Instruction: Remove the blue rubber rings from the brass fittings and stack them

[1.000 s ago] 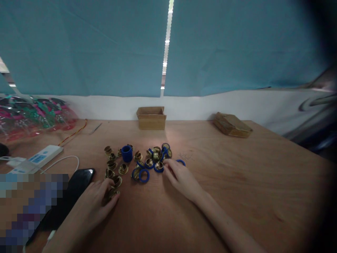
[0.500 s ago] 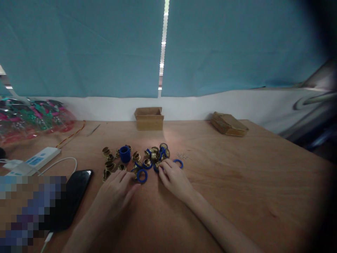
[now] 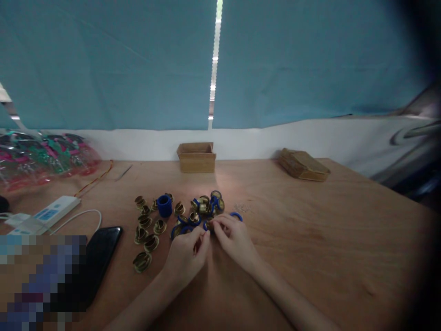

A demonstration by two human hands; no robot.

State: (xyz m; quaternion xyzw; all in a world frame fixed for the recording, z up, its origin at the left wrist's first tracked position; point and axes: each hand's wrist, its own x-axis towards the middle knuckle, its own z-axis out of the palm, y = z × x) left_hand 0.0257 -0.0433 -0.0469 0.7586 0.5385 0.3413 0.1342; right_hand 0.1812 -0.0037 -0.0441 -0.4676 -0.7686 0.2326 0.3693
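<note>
My left hand (image 3: 188,253) is closed in a pinch close to my right fingertips; what it holds, if anything, is hidden. The fingers of my right hand (image 3: 237,239) are closed on a small brass fitting with a blue ring (image 3: 208,224). Beyond the hands lies a cluster of brass fittings with blue rings (image 3: 204,205). To the left, several plain brass fittings (image 3: 150,242) are scattered around a short stack of blue rings (image 3: 164,206). A loose blue ring (image 3: 236,216) lies just past my right hand, and another blue ring (image 3: 187,228) is partly covered by my left hand.
Small thin pieces (image 3: 243,208) lie right of the cluster. An open cardboard box (image 3: 197,162) and a flattened-looking one (image 3: 303,164) stand at the back. On the left are a black phone (image 3: 99,257), a white power strip (image 3: 57,211), cables and plastic-wrapped goods (image 3: 51,156).
My left hand has moved right and closed beside my right hand, uncovering brass fittings on the left. My right hand keeps about the same place over the fitting.
</note>
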